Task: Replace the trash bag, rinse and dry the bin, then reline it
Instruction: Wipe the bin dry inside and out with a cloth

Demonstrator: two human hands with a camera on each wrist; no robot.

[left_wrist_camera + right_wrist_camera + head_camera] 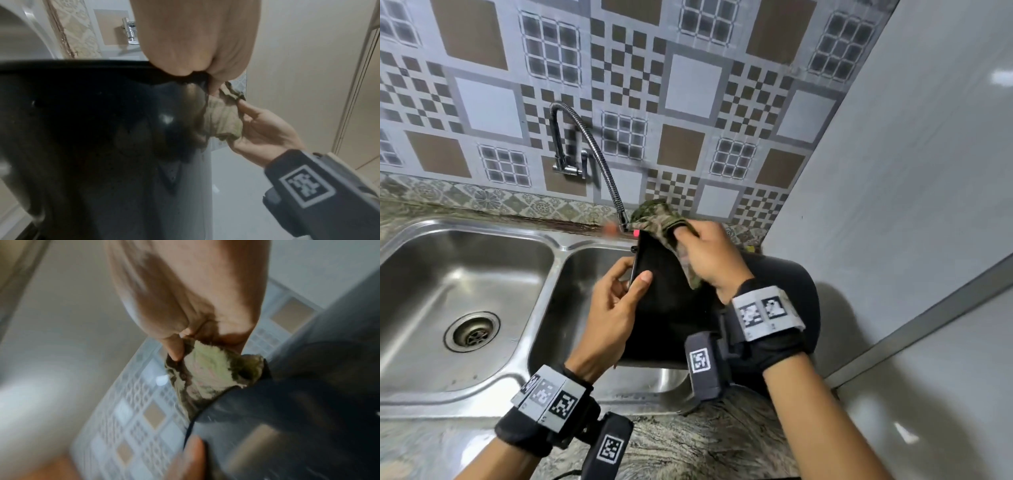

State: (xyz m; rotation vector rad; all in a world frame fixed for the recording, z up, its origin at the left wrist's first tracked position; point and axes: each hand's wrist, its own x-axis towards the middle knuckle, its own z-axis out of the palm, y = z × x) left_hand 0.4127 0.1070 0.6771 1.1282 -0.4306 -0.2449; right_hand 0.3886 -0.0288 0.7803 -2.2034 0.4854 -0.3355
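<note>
A glossy black bin (674,305) is held tilted over the right sink basin, its side toward me. My left hand (616,301) grips its edge, thumb across the dark surface and fingers behind it. My right hand (705,253) grips a crumpled greenish-brown cloth (664,219) and presses it against the bin's upper edge. The left wrist view shows the bin (92,138) close up with the cloth (222,120) bunched at its rim in my right hand (265,128). In the blurred right wrist view the cloth (211,374) sits against the bin (298,410).
A double steel sink (465,274) with a drain (471,331) lies to the left. A flexible tap (585,150) arches from the patterned tile wall down toward the cloth. A grey panel wall (893,171) stands close on the right. Granite counter (705,438) runs along the front.
</note>
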